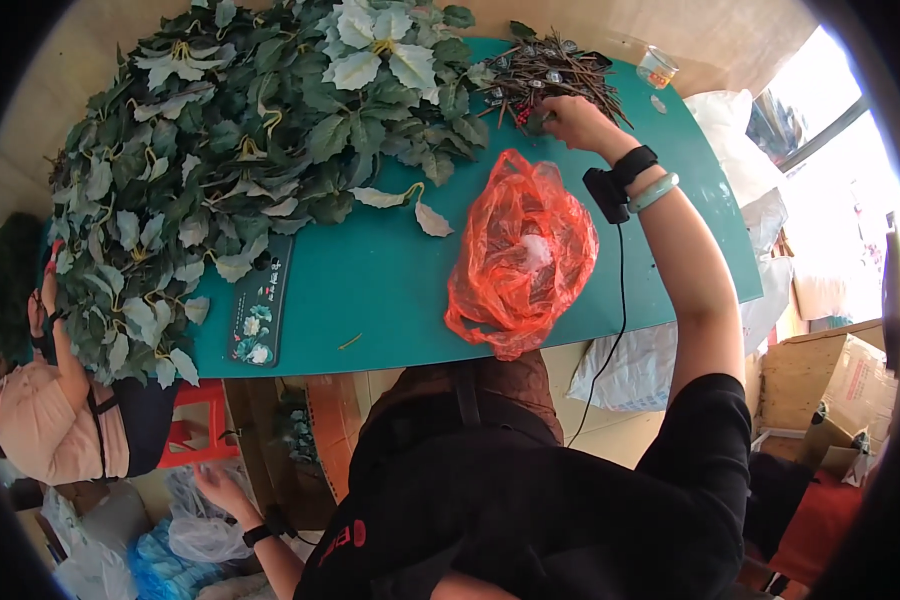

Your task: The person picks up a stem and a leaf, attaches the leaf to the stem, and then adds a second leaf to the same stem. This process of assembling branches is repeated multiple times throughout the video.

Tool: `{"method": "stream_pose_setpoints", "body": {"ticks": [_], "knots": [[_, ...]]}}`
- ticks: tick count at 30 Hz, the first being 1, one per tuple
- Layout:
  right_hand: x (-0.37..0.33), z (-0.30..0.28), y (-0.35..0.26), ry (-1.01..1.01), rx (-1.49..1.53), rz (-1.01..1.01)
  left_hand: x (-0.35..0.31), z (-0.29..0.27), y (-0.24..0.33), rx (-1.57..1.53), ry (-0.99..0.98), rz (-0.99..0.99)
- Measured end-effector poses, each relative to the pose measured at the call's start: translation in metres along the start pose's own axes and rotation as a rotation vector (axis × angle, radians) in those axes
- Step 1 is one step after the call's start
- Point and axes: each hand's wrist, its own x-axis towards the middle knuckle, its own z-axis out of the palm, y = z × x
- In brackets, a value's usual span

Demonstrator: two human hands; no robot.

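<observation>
My right hand [576, 122] reaches to the far side of the table, its fingers closed at the near edge of a pile of thin brown stems [570, 80]. Small red berries [523, 115] show beside the fingertips, along with a dark green bit. What the fingers grip is too small to make out. My left hand [222, 490] hangs low at the left, below the table edge, with its fingers loosely apart and nothing visible in it. On the table before me lies a crumpled red plastic bag [520, 260] with something whitish inside.
A large heap of artificial green leaves [240, 150] covers the table's left side. Near it lies a dark patterned flat box [260, 310]. A clear cup [657, 66] stands at the far right. Another person [60, 410] sits at the left by a red stool [198, 425].
</observation>
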Motion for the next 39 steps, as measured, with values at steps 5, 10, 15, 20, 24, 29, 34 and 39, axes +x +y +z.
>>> {"method": "stream_pose_setpoints", "body": {"ticks": [5,10,15,20,24,29,34,39], "knots": [[0.003,0.012,0.01,0.039,0.03,0.002,-0.013,0.046,0.228,-0.055,-0.034,0.615],[-0.019,-0.004,0.011,0.031,0.242,0.207,-0.065,0.116,0.38,-0.241,-0.387,0.947],[-0.066,-0.038,0.016,0.085,0.422,0.29,-0.092,0.19,0.454,-0.284,-0.696,1.273],[-0.119,-0.065,0.023,0.167,0.717,0.336,-0.109,0.23,0.476,-0.182,-0.831,1.394],[-0.164,-0.069,0.008,0.214,0.919,0.326,-0.132,0.225,0.484,-0.313,-0.996,1.3],[-0.198,-0.051,-0.053,0.252,1.167,0.225,-0.183,0.214,0.491,-0.452,-1.369,0.877],[-0.212,-0.019,-0.118,0.204,1.337,0.135,-0.218,0.23,0.478,-0.798,-1.562,0.301],[-0.205,-0.014,-0.122,0.101,1.358,0.145,-0.209,0.223,0.475,-0.752,-1.635,0.136]]}}
